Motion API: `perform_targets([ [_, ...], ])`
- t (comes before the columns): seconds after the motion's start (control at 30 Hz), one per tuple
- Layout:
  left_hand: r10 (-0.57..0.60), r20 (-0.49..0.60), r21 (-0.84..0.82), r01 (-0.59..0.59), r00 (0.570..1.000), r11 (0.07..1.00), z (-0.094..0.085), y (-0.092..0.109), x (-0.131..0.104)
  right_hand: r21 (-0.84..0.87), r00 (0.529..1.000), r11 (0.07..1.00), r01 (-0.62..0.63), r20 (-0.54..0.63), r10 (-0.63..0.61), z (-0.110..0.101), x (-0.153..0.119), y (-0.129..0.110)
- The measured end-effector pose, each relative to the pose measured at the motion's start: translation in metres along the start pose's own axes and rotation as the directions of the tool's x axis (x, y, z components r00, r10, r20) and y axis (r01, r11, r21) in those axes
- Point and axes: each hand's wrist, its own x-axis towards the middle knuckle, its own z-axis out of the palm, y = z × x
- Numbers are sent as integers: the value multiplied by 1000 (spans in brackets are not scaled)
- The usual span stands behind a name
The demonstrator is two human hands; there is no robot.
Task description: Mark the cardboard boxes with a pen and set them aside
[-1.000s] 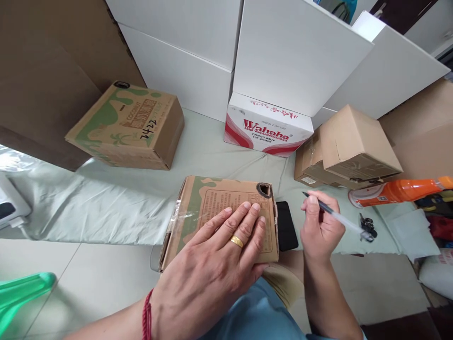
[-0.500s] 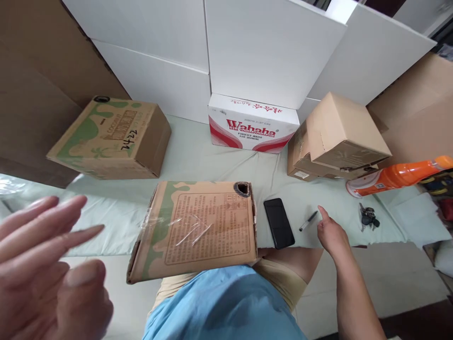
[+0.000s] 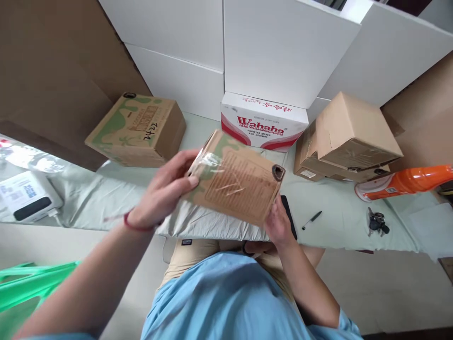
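A brown cardboard box (image 3: pixel 235 179) with green print and clear tape is tilted above the table, held between both hands. My left hand (image 3: pixel 168 186) grips its left end, thumb on the printed face and fingers behind it. At the lower right corner, my right hand (image 3: pixel 278 222) is closed on the box, its fingers partly hidden. A black phone (image 3: pixel 289 215) lies just beyond the right hand and is partly covered by it. Right of the phone is a pen (image 3: pixel 312 220).
Along the back stand a carton marked 2422 (image 3: pixel 141 130), a red-and-white Wahaha carton (image 3: pixel 264 123) and stacked brown boxes (image 3: pixel 357 132). To the right are an orange bottle (image 3: pixel 403 183) and keys (image 3: pixel 378 222). A white device (image 3: pixel 30 196) lies far left, a green bag (image 3: pixel 38 283) below.
Both hands, apart from the box before, have come onto its ends. The box has been raised from the table's front edge and turned. The view has shifted left.
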Motion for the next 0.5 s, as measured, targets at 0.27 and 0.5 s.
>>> perform_targets([
  [0.27, 227, 167, 11, -232, 960, 973, 32, 26, 126, 243, 974, 970, -23, -212, 76, 22, 45, 24],
  [0.5, 230, -264, 94, -212, 937, 973, 58, -19, 86, 496, 985, 865, -71, -102, 140, 38, 16, 33],
])
